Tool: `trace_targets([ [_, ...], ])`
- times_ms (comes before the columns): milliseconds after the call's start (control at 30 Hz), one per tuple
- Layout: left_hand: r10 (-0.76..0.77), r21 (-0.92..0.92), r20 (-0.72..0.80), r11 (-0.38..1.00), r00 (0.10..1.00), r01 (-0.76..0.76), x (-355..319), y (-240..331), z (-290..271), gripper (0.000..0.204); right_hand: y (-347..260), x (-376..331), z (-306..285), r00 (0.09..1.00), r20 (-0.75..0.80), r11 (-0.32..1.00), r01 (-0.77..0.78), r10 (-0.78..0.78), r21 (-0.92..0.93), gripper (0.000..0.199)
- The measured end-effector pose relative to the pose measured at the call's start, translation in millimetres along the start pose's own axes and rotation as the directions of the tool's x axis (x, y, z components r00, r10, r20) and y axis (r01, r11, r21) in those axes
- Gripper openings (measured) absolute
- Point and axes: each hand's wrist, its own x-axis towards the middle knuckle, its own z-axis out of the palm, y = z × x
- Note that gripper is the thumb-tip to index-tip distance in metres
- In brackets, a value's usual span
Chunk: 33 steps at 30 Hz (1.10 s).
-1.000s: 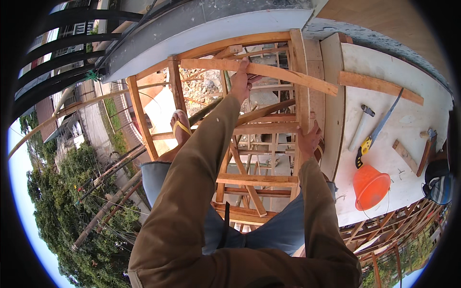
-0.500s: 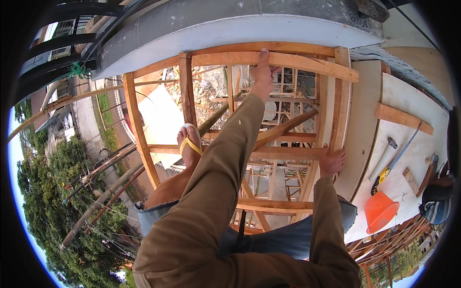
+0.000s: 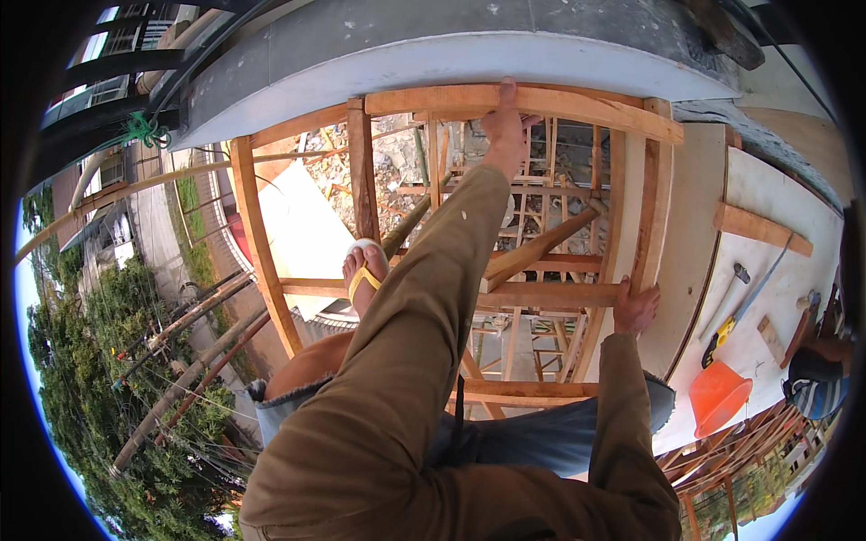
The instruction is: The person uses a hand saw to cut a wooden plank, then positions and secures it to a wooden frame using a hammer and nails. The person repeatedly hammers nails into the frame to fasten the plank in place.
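My left hand [image 3: 508,131] reaches out to a long wooden beam [image 3: 433,98] beside the white wall face. One finger lies over its top, the others curl beneath. The beam crosses the top of an upright timber [image 3: 363,171] on the left and ends over the timber frame's right side. Lower right, my right hand [image 3: 637,307] is closed round the long side timber [image 3: 653,216], where a crosspiece [image 3: 550,295] meets it. My left foot, in a yellow-strapped flip-flop [image 3: 365,270], rests on the frame at the left.
Through the frame, scaffold poles and rubble [image 3: 388,171] show far below. On a white board to the right lie a hammer [image 3: 724,302], a handsaw [image 3: 722,335], a wood offcut [image 3: 762,232] and an orange hard hat [image 3: 719,399]. Trees [image 3: 81,361] and a street lie left.
The beam under my left hand has moved away from me, closing most of its gap to the rear timber by the wall. My right hand keeps its grip; the view has shifted slightly.
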Motion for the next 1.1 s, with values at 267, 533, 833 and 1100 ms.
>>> trace_targets([
  [267,-0.107,0.012,0.018,0.994,0.994,0.107,-2.2,14.8,-8.7,0.071,-3.3,0.1,-2.9,1.0,-0.021,0.999,-0.01,0.01,-0.033,0.077],
  [533,-0.083,0.014,0.13,0.997,0.988,0.082,0.1,19.9,-17.2,0.066,-7.0,4.3,-8.4,0.998,0.01,0.998,-0.059,0.059,-0.01,0.078],
  [833,-0.102,0.078,0.061,0.992,0.993,0.097,-0.5,26.1,-12.1,0.057,2.7,3.6,-10.4,0.998,-0.051,0.999,-0.038,0.04,0.028,0.068],
  [1100,-0.118,0.166,0.119,0.981,0.986,0.098,12.4,24.4,-19.1,0.057,3.0,3.2,-9.6,0.999,0.002,0.996,-0.04,0.04,0.077,0.074],
])
